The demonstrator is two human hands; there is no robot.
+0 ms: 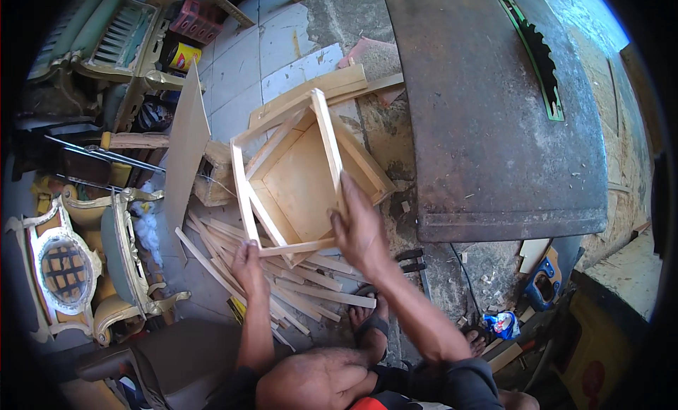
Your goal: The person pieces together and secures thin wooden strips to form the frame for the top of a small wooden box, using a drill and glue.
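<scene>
Both hands, left hand [248,263] and right hand [359,230], grip the wooden box frame [300,173] above.

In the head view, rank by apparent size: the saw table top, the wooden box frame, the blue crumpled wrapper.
1. saw table top, largest.
2. wooden box frame, held by both hands.
3. blue crumpled wrapper, smallest.
</scene>
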